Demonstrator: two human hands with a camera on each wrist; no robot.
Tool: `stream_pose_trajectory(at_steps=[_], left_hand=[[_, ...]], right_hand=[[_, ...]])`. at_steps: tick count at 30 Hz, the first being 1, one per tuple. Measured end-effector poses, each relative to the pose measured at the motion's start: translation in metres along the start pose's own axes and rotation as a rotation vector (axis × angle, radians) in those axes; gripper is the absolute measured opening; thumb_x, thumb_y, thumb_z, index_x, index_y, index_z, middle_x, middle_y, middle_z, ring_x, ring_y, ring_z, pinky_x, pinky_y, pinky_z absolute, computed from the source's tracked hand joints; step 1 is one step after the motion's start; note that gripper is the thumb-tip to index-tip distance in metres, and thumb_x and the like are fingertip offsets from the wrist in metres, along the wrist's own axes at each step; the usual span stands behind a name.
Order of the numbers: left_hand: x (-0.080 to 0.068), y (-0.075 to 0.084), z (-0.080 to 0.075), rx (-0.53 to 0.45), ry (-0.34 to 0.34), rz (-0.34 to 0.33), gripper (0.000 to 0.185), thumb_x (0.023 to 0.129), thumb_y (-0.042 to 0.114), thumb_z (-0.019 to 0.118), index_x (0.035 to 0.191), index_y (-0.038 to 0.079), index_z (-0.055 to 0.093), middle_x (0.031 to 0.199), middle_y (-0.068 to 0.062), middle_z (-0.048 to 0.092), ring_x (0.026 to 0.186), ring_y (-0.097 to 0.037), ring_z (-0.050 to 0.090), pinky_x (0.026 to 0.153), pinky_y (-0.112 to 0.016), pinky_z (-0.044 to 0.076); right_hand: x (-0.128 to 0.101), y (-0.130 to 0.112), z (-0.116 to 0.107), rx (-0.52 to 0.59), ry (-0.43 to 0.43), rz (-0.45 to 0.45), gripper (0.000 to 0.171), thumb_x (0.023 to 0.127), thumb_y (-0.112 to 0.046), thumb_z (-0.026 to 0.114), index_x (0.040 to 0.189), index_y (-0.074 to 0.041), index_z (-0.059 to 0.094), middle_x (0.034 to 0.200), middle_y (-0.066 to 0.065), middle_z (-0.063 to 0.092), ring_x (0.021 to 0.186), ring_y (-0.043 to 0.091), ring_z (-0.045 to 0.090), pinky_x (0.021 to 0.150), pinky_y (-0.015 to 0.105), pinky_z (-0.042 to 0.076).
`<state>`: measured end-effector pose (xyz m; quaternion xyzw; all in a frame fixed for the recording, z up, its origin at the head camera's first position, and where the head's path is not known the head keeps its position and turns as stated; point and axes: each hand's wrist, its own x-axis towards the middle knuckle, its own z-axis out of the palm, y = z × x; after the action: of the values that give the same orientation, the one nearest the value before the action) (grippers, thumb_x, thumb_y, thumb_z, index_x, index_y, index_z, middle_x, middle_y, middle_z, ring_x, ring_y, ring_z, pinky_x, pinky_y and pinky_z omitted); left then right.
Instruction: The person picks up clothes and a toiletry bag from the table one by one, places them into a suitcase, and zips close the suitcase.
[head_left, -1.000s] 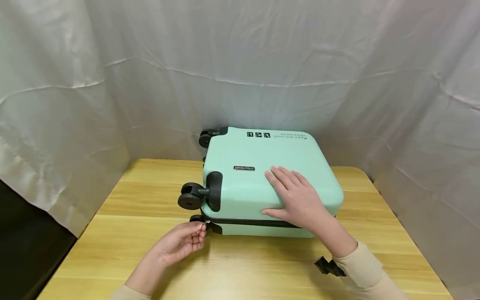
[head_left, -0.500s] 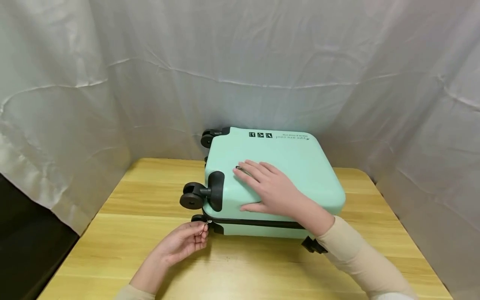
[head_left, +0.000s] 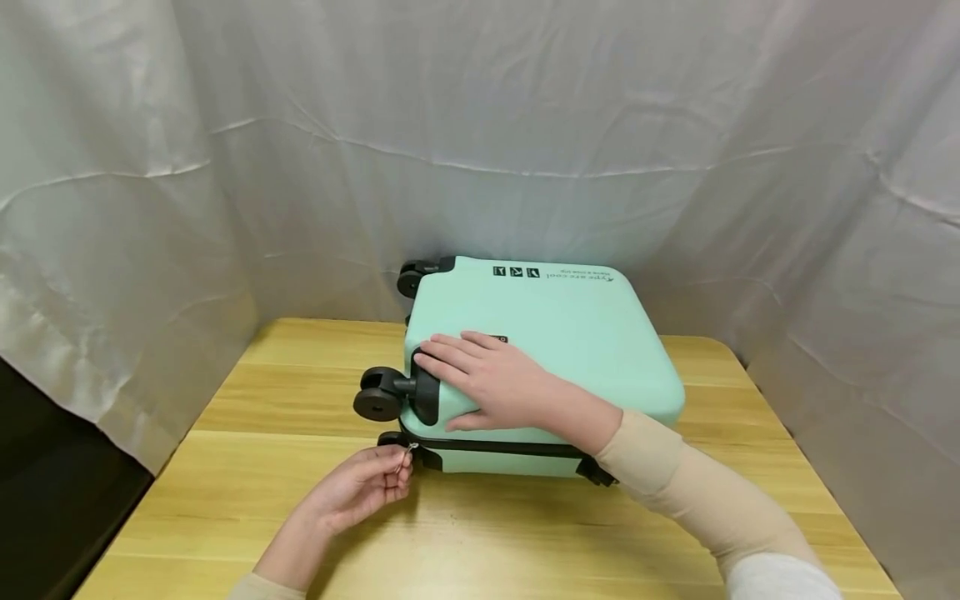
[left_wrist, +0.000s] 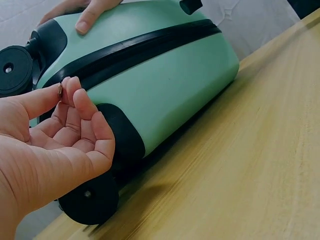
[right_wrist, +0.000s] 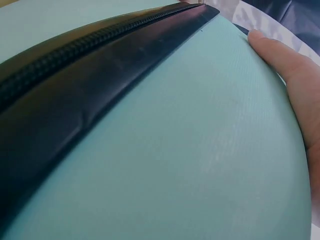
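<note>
A mint-green hard-shell suitcase (head_left: 570, 325) lies flat on the wooden table, its black wheels (head_left: 378, 393) pointing left. Along its near side runs a black zipper (head_left: 502, 447), its teeth visible in the right wrist view. At the near left corner my left hand (head_left: 363, 487) pinches the small metal zipper pull (left_wrist: 60, 92) between thumb and forefinger. My right hand (head_left: 498, 383) rests with straight fingers on the suitcase's top, fingertips over the black corner guard (head_left: 427, 400). Part of the nameplate is hidden under that hand.
The wooden table (head_left: 247, 500) extends around the suitcase. Pale grey curtains (head_left: 480, 125) hang behind and on both sides. A black area (head_left: 60, 492) lies beyond the table's left edge. A small black device (head_left: 595, 471) is at the right wrist.
My right hand has slid left across the suitcase's top, from near its middle to the wheel corner. The left hand keeps its pinch on the zipper pull in nearly the same place.
</note>
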<state>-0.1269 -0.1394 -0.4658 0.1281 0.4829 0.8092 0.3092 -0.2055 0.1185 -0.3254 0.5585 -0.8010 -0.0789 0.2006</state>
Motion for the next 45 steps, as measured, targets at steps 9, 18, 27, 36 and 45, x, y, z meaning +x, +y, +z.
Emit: stream_pose_trajectory(at_steps=[9,18,27,36,45], left_hand=[[0.001,0.001,0.002,-0.012,-0.003,0.005,0.031,0.104,0.008,0.035,0.096,0.014,0.064,0.092,0.007,0.063,0.086,-0.005,0.058,0.084,-0.021,0.049],[0.000,0.000,0.003,-0.015,0.002,0.041,0.031,0.104,0.009,0.034,0.095,0.015,0.063,0.091,0.008,0.063,0.086,-0.004,0.058,0.082,-0.020,0.048],[0.007,-0.009,0.003,-0.107,-0.035,0.178,0.039,0.103,0.001,0.029,0.095,0.011,0.065,0.092,0.007,0.066,0.084,-0.004,0.061,0.082,-0.018,0.049],[0.013,-0.010,0.002,-0.214,-0.036,0.216,0.047,0.102,0.002,0.023,0.093,0.011,0.069,0.087,0.006,0.068,0.079,-0.005,0.060,0.079,-0.019,0.049],[0.012,-0.007,0.004,-0.321,0.017,0.170,0.046,0.103,0.009,0.022,0.086,0.012,0.065,0.082,0.007,0.063,0.075,-0.006,0.053,0.076,-0.020,0.043]], right_hand=[[0.009,-0.001,-0.005,0.035,-0.042,-0.009,0.083,0.088,-0.063,0.057,0.149,-0.010,0.038,0.158,0.005,0.034,0.148,0.020,0.031,0.120,0.040,0.027],[0.014,-0.003,-0.003,0.052,-0.087,0.015,0.085,0.088,-0.065,0.054,0.153,-0.013,0.033,0.161,0.000,0.029,0.149,0.017,0.027,0.122,0.038,0.024],[0.010,0.001,-0.003,0.074,-0.090,0.025,0.083,0.088,-0.063,0.057,0.150,-0.012,0.038,0.160,0.001,0.031,0.149,0.018,0.027,0.122,0.038,0.024],[0.004,0.001,-0.007,0.047,-0.088,0.050,0.084,0.087,-0.065,0.057,0.150,-0.013,0.038,0.160,-0.001,0.032,0.150,0.019,0.025,0.122,0.041,0.024],[0.003,0.000,-0.009,0.035,-0.085,0.063,0.083,0.087,-0.065,0.057,0.150,-0.014,0.040,0.159,-0.002,0.034,0.148,0.016,0.029,0.121,0.036,0.025]])
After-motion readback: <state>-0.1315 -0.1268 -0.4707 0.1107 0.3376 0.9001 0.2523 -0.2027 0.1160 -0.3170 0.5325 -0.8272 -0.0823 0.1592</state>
